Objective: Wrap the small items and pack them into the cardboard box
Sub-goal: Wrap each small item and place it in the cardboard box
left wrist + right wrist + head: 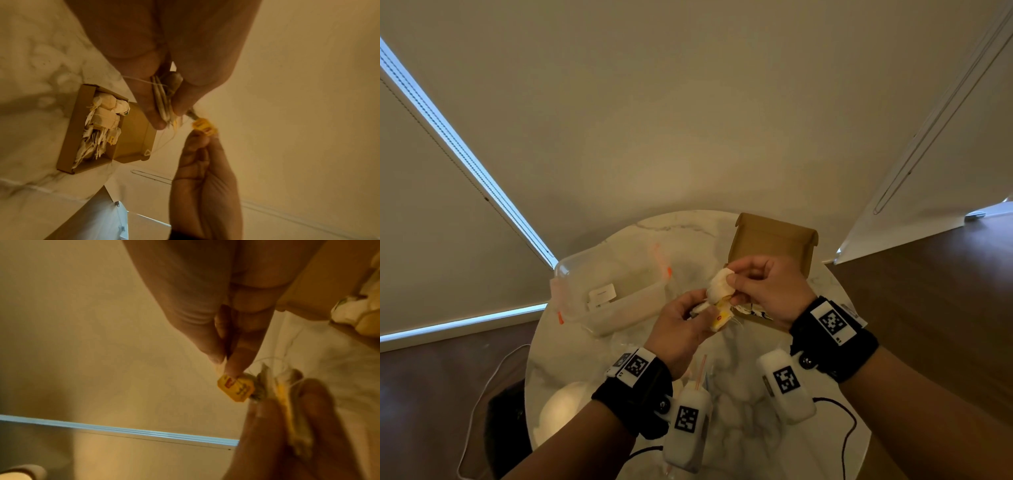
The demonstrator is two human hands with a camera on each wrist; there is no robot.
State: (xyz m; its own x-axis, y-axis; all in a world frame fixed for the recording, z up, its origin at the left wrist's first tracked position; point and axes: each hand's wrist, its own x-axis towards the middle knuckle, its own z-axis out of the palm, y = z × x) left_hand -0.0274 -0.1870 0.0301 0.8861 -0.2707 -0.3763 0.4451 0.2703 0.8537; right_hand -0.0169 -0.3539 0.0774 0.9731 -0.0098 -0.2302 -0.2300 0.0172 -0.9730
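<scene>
- Teabags (164, 104), a thin stack, are being pinched edgewise between thumb and fingers of the left hand (681, 322); the bundle is hanging in the air, near the cardboard box (131, 129)
- Right hand (767, 287) is pinching a yellow tag (236, 388) just beside that grip; thread (144, 80) is looping round the stack
- Handling judgement: light, soft, easily torn; take hold across the flat faces, not by the thread
- Tag is carrying a red mark; its writing is unreadable

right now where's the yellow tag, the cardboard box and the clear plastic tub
yellow tag (236, 388): right wrist view, middle of its printed face
cardboard box (133, 129): left wrist view, bare inside of its open lid
clear plastic tub (571, 274): head view, left rim
</scene>
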